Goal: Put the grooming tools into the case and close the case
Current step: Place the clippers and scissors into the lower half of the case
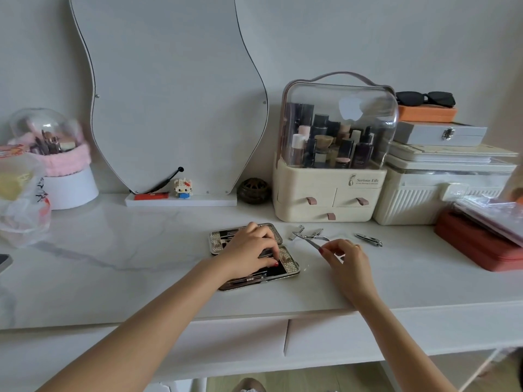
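An open grooming case (288, 268) with a black lining and studded silver rims lies flat on the white table, several metal tools strapped inside it. My left hand (250, 250) rests on the case's middle, fingers bent over the tools. My right hand (343, 256) pinches a thin metal tool (308, 241) just right of the case, its tip pointing up and left. Behind that tool lie a pair of nail clippers (312, 233). A smaller nail clipper (369, 239) lies further right on the table.
A cream cosmetics organiser (328, 193) and a ribbed white box (418, 199) stand behind the tools. A red box (475, 244) sits at the right, a plastic bag (22, 205) at the left, a wavy mirror (175, 94) at the back.
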